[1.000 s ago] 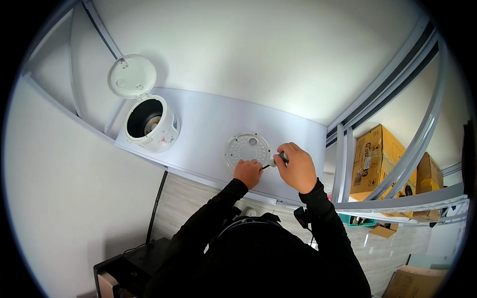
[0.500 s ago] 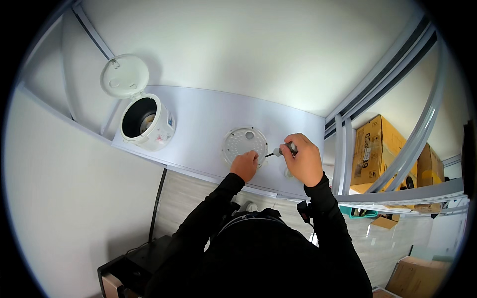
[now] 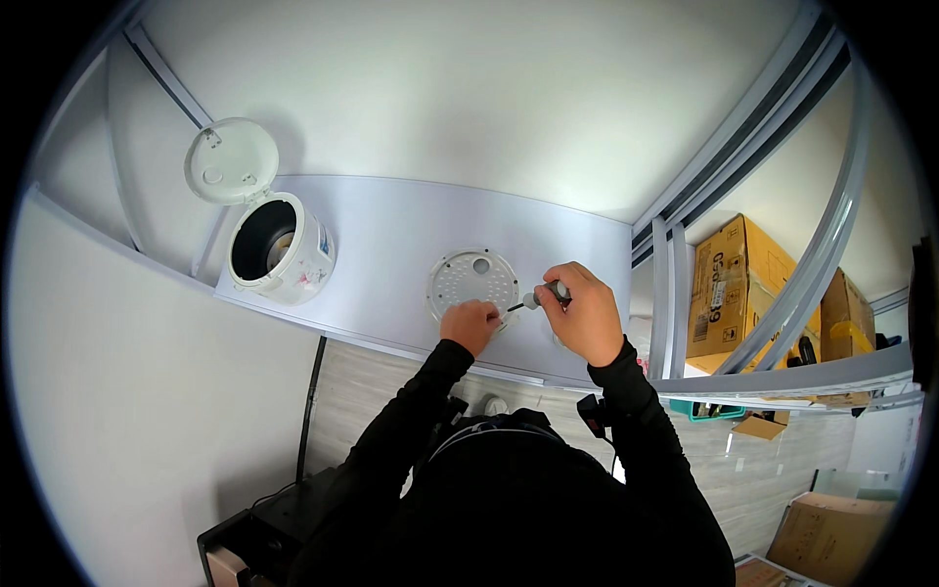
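Note:
On the white table a round white plate lies flat, with many small holes and one larger round hole near its far edge. My left hand is closed at the plate's near rim, its fingertips pinched; whatever they hold is too small to make out. In my right hand is a screwdriver with a grey and black handle. Its dark shaft points left, the tip close to my left fingertips. A small pale thing shows partly beneath my right hand.
At the table's left end stands a white rice cooker with its lid up. A white wall backs the table. Grey metal posts rise at the right, with cardboard boxes beyond. A black cabinet stands low at the left.
The screwdriver's tip has come down nearer to my left fingertips. My left hand has shifted slightly toward the near rim of the plate. The whole view has moved a little.

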Action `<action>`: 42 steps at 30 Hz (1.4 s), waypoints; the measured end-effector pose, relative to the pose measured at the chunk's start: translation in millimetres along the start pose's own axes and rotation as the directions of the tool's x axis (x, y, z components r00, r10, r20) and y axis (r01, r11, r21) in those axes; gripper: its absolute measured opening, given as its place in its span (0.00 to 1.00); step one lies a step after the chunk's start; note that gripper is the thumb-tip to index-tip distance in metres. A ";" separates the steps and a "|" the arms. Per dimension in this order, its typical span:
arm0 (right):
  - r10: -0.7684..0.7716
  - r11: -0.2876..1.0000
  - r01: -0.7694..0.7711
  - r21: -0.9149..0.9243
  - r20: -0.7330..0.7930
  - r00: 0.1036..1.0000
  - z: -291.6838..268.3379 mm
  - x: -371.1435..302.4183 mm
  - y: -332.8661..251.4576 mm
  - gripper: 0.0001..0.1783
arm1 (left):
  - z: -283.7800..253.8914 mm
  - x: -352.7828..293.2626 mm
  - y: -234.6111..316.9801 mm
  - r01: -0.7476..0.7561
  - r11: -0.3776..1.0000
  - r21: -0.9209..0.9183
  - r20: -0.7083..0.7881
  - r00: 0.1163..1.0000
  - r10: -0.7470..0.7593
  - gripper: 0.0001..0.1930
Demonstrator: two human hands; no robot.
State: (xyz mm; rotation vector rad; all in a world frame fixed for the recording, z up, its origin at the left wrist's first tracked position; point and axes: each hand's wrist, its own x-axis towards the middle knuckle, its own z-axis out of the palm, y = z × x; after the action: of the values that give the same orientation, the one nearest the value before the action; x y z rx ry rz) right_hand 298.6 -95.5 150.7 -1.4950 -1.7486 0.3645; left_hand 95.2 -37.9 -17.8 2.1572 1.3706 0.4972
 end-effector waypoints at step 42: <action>0.007 1.000 -0.007 0.009 -0.064 0.998 -11.2 -2.4 13.4 0.10 | 4.6 9.5 21.5 -0.001 0.984 0.179 -0.072 0.997 0.014 0.14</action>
State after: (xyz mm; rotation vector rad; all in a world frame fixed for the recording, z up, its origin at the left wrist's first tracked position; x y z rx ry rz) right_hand 316.0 -97.2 148.1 -1.4907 -1.6902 0.3244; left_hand 117.0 -37.7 -8.0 2.3087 1.4982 0.4751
